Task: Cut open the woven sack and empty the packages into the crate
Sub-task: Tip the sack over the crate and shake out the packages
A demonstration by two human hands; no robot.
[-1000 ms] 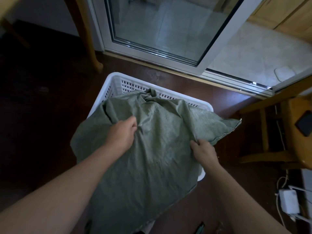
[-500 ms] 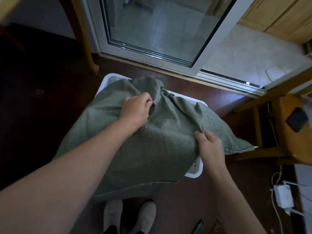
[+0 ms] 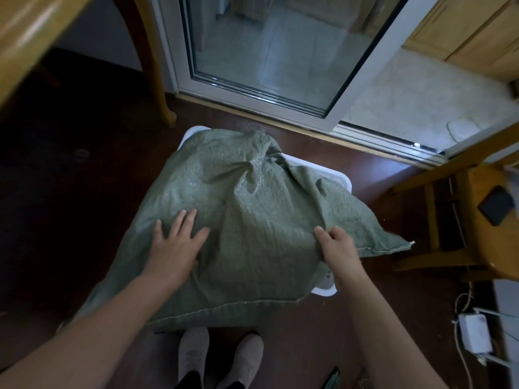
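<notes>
Nearest us, two feet (image 3: pixel 219 357) in grey socks on the dark floor. Just beyond, our left hand (image 3: pixel 174 248) lies flat on the green sack (image 3: pixel 252 197), fingers spread, while our right hand (image 3: pixel 339 248) pinches a fold near its right edge. The sack drapes over the white crate (image 3: pixel 338 175), hiding most of it; glass door (image 3: pixel 266 51) behind.

Presses left hand (image 3: pixel 174 248) flat on sack (image 3: pixel 252 209) at 8 o'clock; pinches a sack fold with right hand (image 3: pixel 341 248) at 4 o'clock, sack draped over crate (image 3: pixel 325 291).
</notes>
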